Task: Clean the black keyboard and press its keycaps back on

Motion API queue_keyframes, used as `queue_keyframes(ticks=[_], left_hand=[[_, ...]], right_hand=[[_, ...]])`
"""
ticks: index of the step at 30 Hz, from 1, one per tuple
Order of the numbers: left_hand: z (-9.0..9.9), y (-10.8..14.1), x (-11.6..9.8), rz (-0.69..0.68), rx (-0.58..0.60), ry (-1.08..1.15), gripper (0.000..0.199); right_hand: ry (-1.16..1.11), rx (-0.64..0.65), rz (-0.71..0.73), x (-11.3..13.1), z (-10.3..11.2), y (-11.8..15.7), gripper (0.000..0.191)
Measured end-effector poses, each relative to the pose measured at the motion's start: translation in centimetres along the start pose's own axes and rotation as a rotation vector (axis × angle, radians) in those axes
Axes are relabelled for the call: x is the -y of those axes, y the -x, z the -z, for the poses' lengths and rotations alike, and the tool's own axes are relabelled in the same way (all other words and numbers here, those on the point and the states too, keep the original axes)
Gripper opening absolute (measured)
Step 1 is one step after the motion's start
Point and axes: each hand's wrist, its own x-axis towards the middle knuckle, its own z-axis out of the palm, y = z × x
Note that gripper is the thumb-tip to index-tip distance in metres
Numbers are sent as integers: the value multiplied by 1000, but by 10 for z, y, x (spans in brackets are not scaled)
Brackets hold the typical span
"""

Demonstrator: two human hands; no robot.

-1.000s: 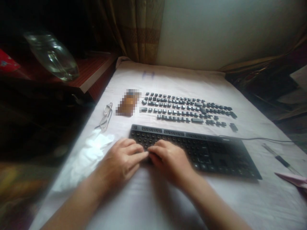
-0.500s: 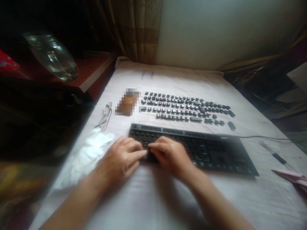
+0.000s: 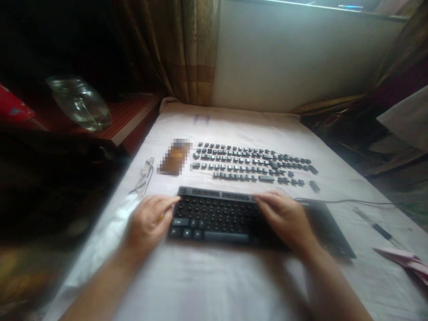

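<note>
A black keyboard (image 3: 227, 213) lies on the cloth-covered table, most of its key sockets bare. Keycaps sit in its lower left corner, including a shift key (image 3: 180, 222) and a long space bar (image 3: 226, 236). My left hand (image 3: 150, 223) is closed on the keyboard's left edge, and a small yellowish spot shows at its fingers. Further right, my right hand (image 3: 284, 218) grips the far edge past the middle, thumb on the near side; its forearm and palm cover part of the keys. Behind the keyboard, loose black keycaps (image 3: 240, 167) lie in several rows.
Glasses (image 3: 145, 176) and a white cloth (image 3: 113, 232) lie at the left, near a blurred-out orange-brown item (image 3: 175, 157). At the right are a cable (image 3: 354, 200), a dark-handled tool (image 3: 381, 231) and pink cloth (image 3: 401, 256). A glass jar (image 3: 82, 104) stands on a brown shelf.
My hands, close together over the lower left keys before, have moved apart: the left to the keyboard's left edge, the right to its far edge. The lower left keycaps are now uncovered. The view has tilted up.
</note>
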Motion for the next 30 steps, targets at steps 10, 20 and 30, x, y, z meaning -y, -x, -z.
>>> queue_keyframes(ticks=[10, 20, 30], left_hand=[[-12, 3, 8, 168, 102, -107, 31], [-36, -95, -15, 243, 386, -121, 26], [-94, -136, -2, 322, 576, -127, 30]], right_hand=[[94, -290, -286, -74, 79, 15, 16], [-85, -527, -661, -115, 90, 26, 25], [-128, -384, -479, -115, 75, 29, 32]])
